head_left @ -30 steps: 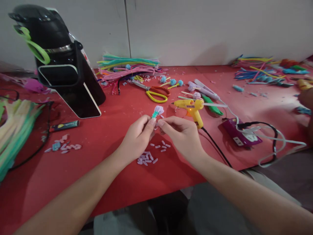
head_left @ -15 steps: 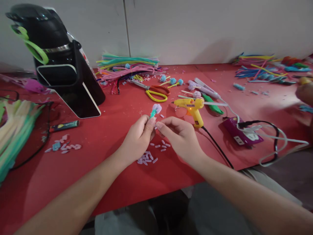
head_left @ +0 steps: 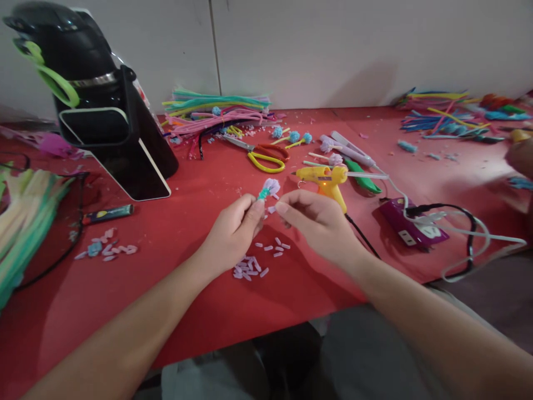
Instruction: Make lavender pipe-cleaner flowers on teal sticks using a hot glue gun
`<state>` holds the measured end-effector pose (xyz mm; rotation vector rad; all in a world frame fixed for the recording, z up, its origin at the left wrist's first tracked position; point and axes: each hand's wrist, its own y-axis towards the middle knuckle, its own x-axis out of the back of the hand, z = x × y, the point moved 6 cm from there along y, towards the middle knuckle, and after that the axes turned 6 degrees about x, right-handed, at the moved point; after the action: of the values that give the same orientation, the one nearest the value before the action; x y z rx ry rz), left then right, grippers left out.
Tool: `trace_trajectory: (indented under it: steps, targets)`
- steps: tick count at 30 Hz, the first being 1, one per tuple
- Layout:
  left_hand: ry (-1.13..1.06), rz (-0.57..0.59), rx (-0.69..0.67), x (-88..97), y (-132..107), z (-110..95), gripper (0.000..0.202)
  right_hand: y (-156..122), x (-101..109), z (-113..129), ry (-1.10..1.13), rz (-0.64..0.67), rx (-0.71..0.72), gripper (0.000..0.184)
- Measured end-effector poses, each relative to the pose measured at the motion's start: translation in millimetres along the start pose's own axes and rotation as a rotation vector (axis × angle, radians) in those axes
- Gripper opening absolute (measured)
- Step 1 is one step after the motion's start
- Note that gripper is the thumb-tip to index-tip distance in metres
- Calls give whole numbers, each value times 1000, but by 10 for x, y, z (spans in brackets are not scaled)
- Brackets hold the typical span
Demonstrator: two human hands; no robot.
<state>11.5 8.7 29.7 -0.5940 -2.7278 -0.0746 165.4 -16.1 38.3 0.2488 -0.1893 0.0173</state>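
Between thumb and fingers, my left hand [head_left: 239, 225] grips a small pipe-cleaner flower [head_left: 271, 188] with a pale lilac head and a turquoise stem. My right hand [head_left: 318, 222] is closed in a pinch just right of it, holding a short lilac pipe-cleaner piece [head_left: 272, 209] at the fingertips. Below the hands lies a loose pile of cut lilac pieces [head_left: 249, 268], with several more pieces [head_left: 278, 247] scattered near it. Behind my right hand rests a yellow glue gun [head_left: 321, 176] with its orange light lit.
Scissors [head_left: 266, 161] lie behind the hands. Pipe-cleaner bundles [head_left: 220, 105] line the wall. A black bottle [head_left: 112, 105] with a phone stands at left. A purple power strip [head_left: 412, 225] with cables sits at right. Another person's hand [head_left: 520, 155] shows at the right edge.
My right hand has moved slightly right and up, and the lilac piece at its fingertips shows more clearly. The flower in my left hand has tilted a little to the right.
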Motion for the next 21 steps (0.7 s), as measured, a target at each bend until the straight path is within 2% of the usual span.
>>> trace_trajectory:
  steps: [3,6,21]
  targets:
    - [49,10,-10,4,2,2,39,36,181,120,-155,-79,97,15]
    - [72,28,-3,-12,7,6,39,59,256,172,-257,-119,141,14]
    - [136,78,-29,-44,4,16,39,49,182,199,-357,-157,312,10]
